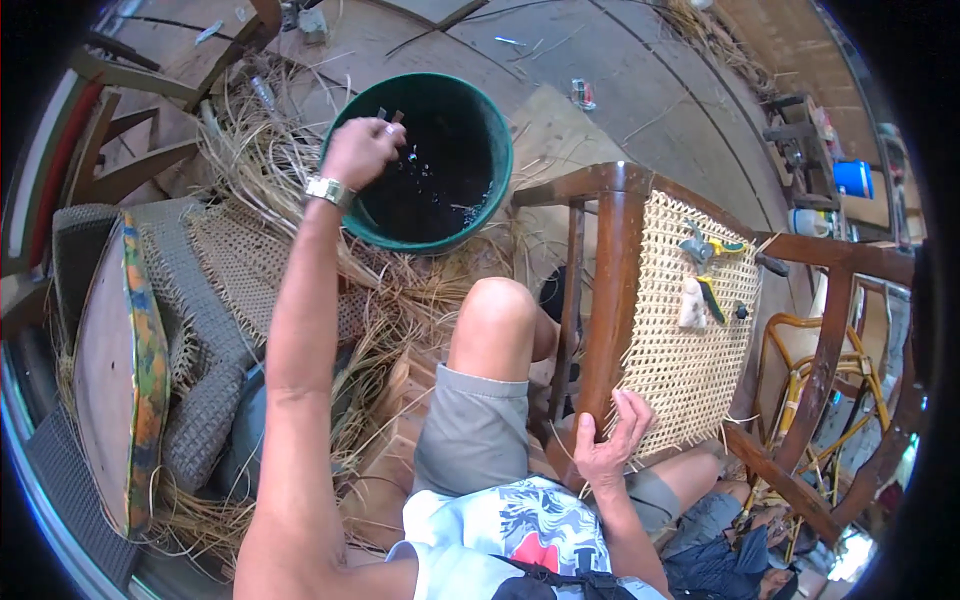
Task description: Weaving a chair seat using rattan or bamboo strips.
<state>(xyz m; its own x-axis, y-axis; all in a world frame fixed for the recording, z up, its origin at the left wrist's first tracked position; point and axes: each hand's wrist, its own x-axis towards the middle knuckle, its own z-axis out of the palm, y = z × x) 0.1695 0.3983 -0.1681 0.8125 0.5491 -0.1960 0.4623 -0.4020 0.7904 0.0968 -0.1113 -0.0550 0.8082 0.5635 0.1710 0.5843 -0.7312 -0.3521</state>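
Observation:
My left hand (362, 152), with a watch (329, 190) on its wrist, reaches over a dark green bucket (430, 245) of dark water. Its fingers are bent closed near small brownish pieces, whose kind I cannot make out. My right hand (612, 440) rests at the near edge of a woven cane panel (690, 375), thumb and fingers apart. That panel sits in a brown wooden chair frame (608, 290) beside my knee. On the cane lie pliers with yellow handles (708, 248), a yellow-and-black handled tool (712, 300), a pale block (691, 304) and a small black knob (741, 311).
Loose cane strips (290, 170) are strewn around the bucket. Old woven sheets (225, 260) and a board with patterned edging (115, 370) stand at left. A rattan chair (800, 360) is at right, near a blue container (853, 179). Another person (725, 560) shows at lower right.

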